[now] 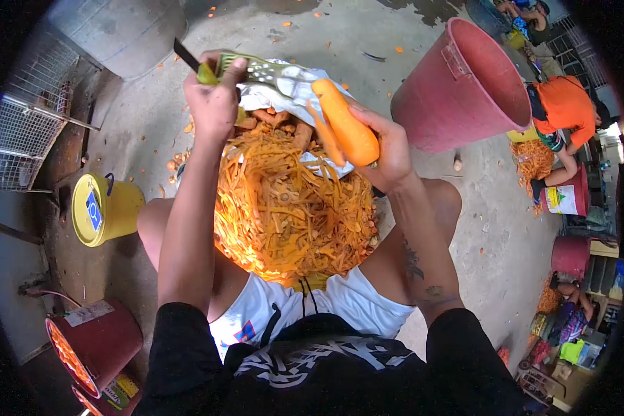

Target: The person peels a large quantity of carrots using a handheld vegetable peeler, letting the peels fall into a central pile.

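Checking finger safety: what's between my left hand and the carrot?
In the head view, a perforated green peeler, partly blurred, stretches from your left hand toward the carrot, with white sheeting beneath.

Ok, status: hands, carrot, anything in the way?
Left hand gripping green perforated tool. Right hand holding carrot, peel strip alongside. Peel heap below, no obvious obstruction.

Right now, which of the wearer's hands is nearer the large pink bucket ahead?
Right. The right hand, holding the carrot, is just left of the bucket in view; the left hand, with the green tool, is farther left.
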`<act>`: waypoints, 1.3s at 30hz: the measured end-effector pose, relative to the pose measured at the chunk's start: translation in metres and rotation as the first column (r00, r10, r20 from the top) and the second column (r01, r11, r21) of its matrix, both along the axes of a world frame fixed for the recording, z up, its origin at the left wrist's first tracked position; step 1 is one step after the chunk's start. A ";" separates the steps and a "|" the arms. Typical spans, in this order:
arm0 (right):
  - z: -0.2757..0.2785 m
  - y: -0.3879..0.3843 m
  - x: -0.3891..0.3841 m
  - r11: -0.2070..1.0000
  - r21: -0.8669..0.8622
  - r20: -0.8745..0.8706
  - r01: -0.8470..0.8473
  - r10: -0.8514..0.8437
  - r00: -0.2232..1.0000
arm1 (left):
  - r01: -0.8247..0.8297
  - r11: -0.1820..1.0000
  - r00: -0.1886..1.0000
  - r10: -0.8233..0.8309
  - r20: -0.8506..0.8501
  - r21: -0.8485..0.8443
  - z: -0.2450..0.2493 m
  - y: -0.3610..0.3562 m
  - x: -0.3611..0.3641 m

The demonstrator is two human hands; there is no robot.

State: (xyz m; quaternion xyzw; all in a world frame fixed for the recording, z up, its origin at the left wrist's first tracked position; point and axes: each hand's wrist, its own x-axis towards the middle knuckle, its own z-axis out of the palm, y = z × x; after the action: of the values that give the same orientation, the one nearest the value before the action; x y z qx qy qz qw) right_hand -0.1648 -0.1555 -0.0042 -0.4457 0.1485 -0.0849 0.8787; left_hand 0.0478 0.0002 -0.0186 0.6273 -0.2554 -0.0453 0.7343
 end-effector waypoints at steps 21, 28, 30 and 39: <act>-0.007 0.000 0.005 0.998 -0.002 -0.033 0.058 -0.058 0.998 | -0.144 0.988 0.984 0.136 0.118 0.061 -0.005 -0.015 0.001; -0.036 -0.019 0.017 0.972 0.097 -0.199 0.214 -0.191 0.961 | -0.001 0.585 0.769 -0.519 0.374 0.811 -0.004 -0.022 -0.084; -0.026 -0.007 0.025 0.924 -0.014 -0.351 0.383 -0.363 0.863 | 0.017 0.576 0.756 -0.542 0.367 0.817 -0.004 -0.025 -0.098; -0.038 -0.002 0.024 0.940 -0.030 -0.221 0.339 -0.337 0.915 | -0.028 0.514 0.704 -0.598 0.383 0.857 -0.011 -0.030 -0.097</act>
State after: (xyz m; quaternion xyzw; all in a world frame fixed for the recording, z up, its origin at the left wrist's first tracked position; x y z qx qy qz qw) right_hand -0.1407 -0.1574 -0.0426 -0.4163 0.3212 -0.1841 0.8304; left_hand -0.0494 -0.0301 -0.0298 0.8095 -0.5458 -0.0704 0.2044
